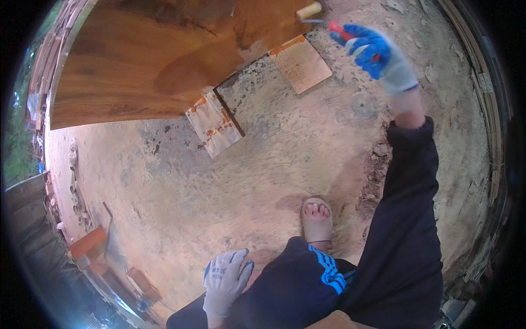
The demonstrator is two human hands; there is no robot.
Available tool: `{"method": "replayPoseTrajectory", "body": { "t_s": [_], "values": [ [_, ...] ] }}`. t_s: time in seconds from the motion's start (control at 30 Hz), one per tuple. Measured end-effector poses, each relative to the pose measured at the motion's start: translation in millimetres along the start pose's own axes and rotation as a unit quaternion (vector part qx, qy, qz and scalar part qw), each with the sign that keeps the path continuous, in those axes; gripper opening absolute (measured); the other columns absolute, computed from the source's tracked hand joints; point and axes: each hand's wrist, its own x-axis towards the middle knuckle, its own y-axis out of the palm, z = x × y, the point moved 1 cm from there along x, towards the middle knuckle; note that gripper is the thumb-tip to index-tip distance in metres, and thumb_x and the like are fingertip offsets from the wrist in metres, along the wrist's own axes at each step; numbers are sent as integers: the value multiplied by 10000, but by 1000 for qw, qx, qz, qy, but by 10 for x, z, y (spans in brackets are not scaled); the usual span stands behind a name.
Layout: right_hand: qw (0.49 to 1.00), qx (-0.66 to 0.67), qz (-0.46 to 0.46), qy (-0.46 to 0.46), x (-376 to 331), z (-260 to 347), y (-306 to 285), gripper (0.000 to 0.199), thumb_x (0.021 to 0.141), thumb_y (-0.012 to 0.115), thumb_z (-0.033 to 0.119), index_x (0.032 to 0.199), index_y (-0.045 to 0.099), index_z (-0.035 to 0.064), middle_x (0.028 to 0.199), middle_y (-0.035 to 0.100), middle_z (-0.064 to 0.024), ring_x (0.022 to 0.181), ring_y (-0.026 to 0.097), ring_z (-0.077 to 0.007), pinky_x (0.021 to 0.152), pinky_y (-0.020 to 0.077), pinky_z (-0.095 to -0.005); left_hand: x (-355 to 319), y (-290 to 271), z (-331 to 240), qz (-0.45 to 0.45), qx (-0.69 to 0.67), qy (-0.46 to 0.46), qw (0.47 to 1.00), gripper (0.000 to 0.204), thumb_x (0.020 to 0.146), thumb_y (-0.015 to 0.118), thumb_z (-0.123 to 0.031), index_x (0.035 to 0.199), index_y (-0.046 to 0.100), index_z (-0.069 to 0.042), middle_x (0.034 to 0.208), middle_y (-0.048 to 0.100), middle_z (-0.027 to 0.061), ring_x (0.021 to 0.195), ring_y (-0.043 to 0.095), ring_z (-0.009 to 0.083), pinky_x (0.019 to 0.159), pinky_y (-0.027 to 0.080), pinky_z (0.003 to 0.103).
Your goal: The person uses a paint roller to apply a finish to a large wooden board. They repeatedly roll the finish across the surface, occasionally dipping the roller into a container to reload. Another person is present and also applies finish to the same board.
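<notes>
- Right hand, in a blue-and-grey work glove, was stretched out ahead at the upper right, fingers wrapped tight around the red handle of a small paint roller.
- Roller's pale sleeve sat at the top edge of the view, touching the near edge of the big wooden slab; a thin metal frame ran from sleeve to handle.
- Slab filled the upper left, reddish-brown, with a glossy wet-looking finish and dark grain streaks. A lighter, duller patch showed just under the roller.
- Two short wooden blocks stuck out from under the slab's near edge, well apart from each other, faces stained with pale and orange marks.
- Left hand, in a grey knit glove, was low in the view, resting flat on the person's left knee, fingers slightly spread, holding nothing.
- Dark trousers with blue stripes at the knee; one foot in a tan sandal stood on the sandy dirt ground.
- Stacked planks and reddish boards lay along the left rim, well apart from both hands.
</notes>
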Motion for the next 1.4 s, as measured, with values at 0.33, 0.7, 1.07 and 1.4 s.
{"method": "replayPoseTrajectory", "body": {
  "t_s": [0.33,0.7,1.07,1.4],
  "values": [
    [989,-86,58,-106,-199,-451,258,307,947,521,187,1144,529,-48,756,500,-27,517,434,-44,380,317,-165,-7,31,-27,8,-15,3,1000,331,812,676,-212,1113,604,-95,986,612,72,899,583,274,784,466,375],
    [958,-164,1,-236,389,-1258,408,284,933,580,209,1151,545,32,831,552,-26,495,375,-32,375,249,-170,7,77,-54,32,-35,-25,999,311,841,639,-262,1095,602,-87,1024,605,81,944,573,280,829,449,390],
    [798,-434,-258,-328,572,-1288,-84,379,928,570,162,1283,519,40,1084,607,-105,605,545,-109,473,442,-236,85,157,6,18,-101,-31,994,282,830,640,-267,1044,627,-85,1060,599,119,1001,562,305,871,439,408],
    [329,-669,-247,-619,704,-703,-395,388,873,612,92,1258,579,124,1106,602,-115,984,600,-270,834,482,-339,1405,-2413,1837,-572,-399,34,716,554,987,440,-362,1371,359,30,1399,390,167,1283,406,277,1086,332,404]
  ]
}}
